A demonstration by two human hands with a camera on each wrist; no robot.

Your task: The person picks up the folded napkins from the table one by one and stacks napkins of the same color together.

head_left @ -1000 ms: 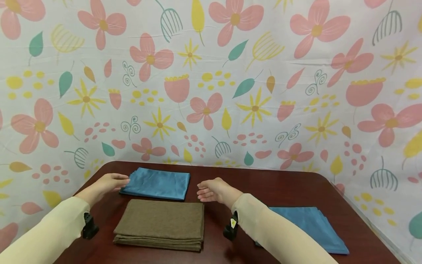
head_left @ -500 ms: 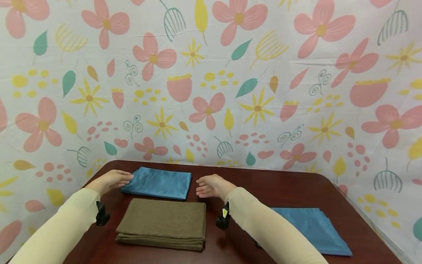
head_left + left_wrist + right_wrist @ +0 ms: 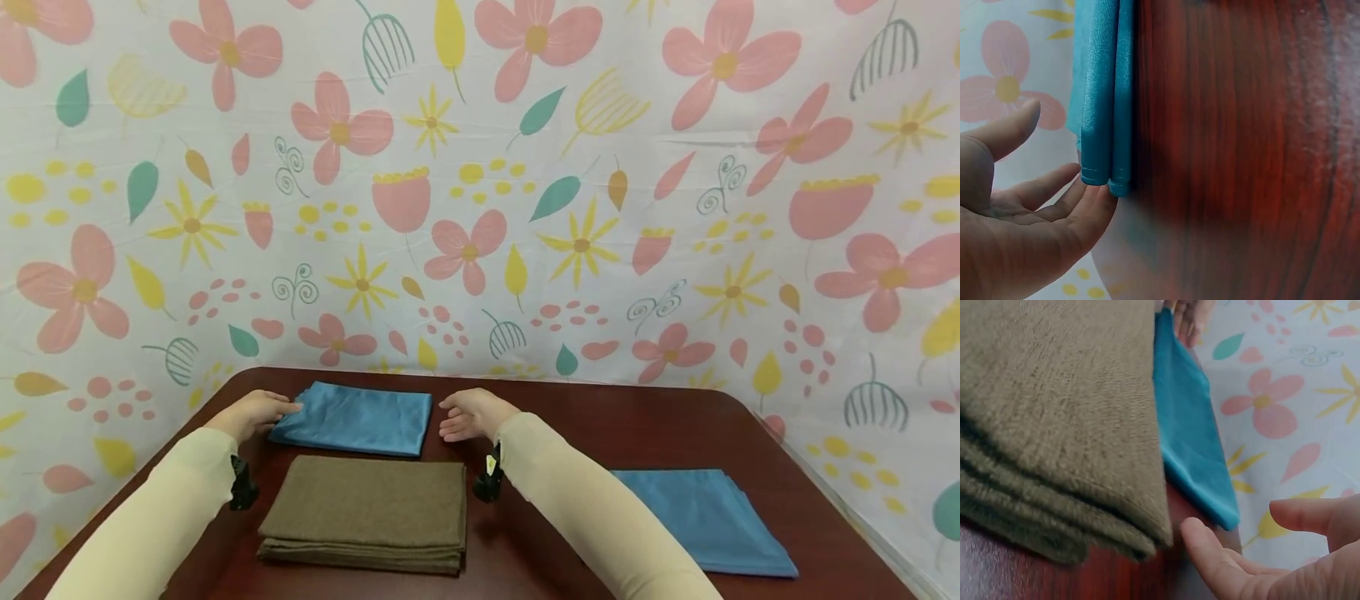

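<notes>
A folded blue cloth (image 3: 360, 418) lies flat near the far edge of the table. At its left end is my left hand (image 3: 255, 413); in the left wrist view its fingertips (image 3: 1099, 195) touch the folded edge from below and its thumb stands apart. Off the cloth's right end, my right hand (image 3: 474, 414) is held with loosely extended fingers and nothing in them. The right wrist view shows its thumb and fingers spread apart beside the blue cloth's corner (image 3: 1225, 519). Nearer to me lies a folded brown cloth (image 3: 367, 504) in thick layers.
Another folded blue cloth (image 3: 697, 517) lies on the right of the dark red-brown table (image 3: 570, 417), partly covered by my right sleeve. A flower-patterned white curtain (image 3: 480, 183) rises behind the table. Each wrist carries a small black camera.
My left hand has moved right, onto the far blue cloth's left end. My right hand has shifted slightly left, closer to its right end. The cloths appear to stay in place.
</notes>
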